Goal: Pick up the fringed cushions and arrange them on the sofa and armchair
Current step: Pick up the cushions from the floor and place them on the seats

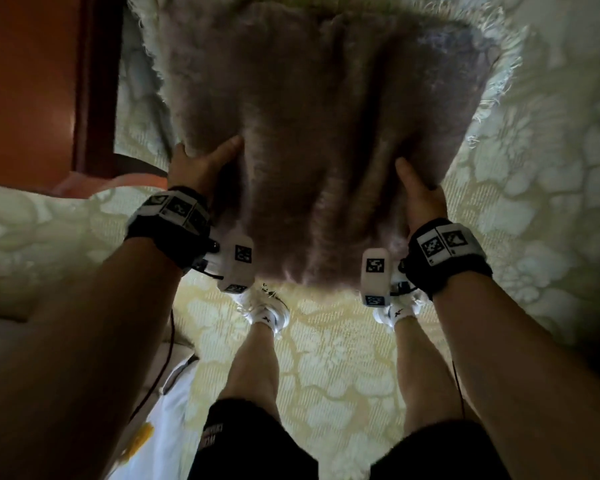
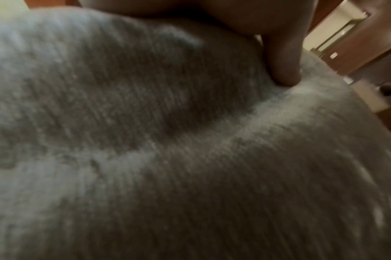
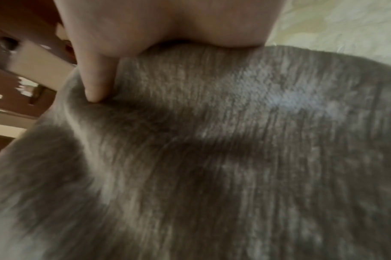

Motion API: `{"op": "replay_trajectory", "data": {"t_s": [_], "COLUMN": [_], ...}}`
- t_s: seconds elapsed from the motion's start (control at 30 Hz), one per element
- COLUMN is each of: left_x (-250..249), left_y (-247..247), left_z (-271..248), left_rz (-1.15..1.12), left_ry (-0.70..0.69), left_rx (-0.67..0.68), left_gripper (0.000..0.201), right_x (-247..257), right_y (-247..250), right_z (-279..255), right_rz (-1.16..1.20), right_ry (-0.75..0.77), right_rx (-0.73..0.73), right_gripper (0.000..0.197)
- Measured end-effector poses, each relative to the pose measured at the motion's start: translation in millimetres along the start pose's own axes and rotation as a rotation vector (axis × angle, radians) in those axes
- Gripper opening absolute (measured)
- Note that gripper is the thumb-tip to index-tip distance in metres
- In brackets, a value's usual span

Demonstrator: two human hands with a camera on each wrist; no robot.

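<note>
While the cushion (image 1: 312, 133) is held up over the carpet (image 1: 499, 202) in the head view, its near corners are clamped by the left hand (image 1: 201, 164) and right hand (image 1: 420, 188), thumbs on top. Pale fringe (image 1: 499, 74) is seen along its far and right edges, and a wooden cabinet (image 1: 32, 81) stands far left.

From the left wrist, a thumb (image 2: 283, 66) is pressed into the grey pile.

From the right wrist, a thumb (image 3: 96, 82) is dug in likewise.

Slippage is judged the main risk, since plush fabric gives under a corner pinch; the fringe could also be trodden if the cushion is lowered near the shoes (image 1: 267, 310).
</note>
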State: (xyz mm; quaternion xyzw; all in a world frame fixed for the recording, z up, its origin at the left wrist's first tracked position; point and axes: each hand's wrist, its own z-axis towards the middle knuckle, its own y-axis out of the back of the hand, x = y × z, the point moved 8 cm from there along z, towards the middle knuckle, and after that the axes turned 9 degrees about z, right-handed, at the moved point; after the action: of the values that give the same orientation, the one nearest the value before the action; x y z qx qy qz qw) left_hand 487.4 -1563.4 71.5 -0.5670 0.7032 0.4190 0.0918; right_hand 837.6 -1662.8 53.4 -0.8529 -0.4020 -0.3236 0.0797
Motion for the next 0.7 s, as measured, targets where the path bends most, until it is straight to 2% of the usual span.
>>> {"op": "replay_trajectory", "data": {"t_s": [0.13, 0.23, 0.33, 0.4, 0.47, 0.57, 0.63, 0.7], "left_x": [-75, -127, -168, -185, -194, -196, -190, -182], "left_y": [82, 150, 217, 265, 315, 382, 423, 459], "left_z": [-65, -106, -153, -192, -234, -302, -345, -385], "left_rz": [-0.162, -0.239, -0.296, -0.348, -0.388, -0.470, -0.520, -0.584], "left_ry": [-0.080, -0.147, -0.203, -0.230, -0.225, -0.205, -0.202, -0.224], "left_rx": [-0.028, -0.103, -0.210, -0.314, -0.444, -0.611, -0.719, -0.812], "left_gripper": [0.077, 0.082, 0.082, 0.068, 0.056, 0.058, 0.059, 0.060], "right_x": [77, 123, 170, 202, 232, 269, 285, 292], "right_y": [-20, -42, -67, -88, -116, -158, -184, -208], "right_z": [-81, -138, -198, -238, -282, -358, -409, -459], "right_rz": [0.016, 0.011, -0.032, -0.077, -0.127, -0.166, -0.156, -0.124], "right_ry": [0.096, 0.111, 0.161, 0.208, 0.256, 0.347, 0.412, 0.445], "right_rx": [0.085, 0.149, 0.240, 0.319, 0.449, 0.657, 0.787, 0.899], "right_gripper": [0.083, 0.099, 0.105, 0.104, 0.092, 0.058, 0.049, 0.049]}}
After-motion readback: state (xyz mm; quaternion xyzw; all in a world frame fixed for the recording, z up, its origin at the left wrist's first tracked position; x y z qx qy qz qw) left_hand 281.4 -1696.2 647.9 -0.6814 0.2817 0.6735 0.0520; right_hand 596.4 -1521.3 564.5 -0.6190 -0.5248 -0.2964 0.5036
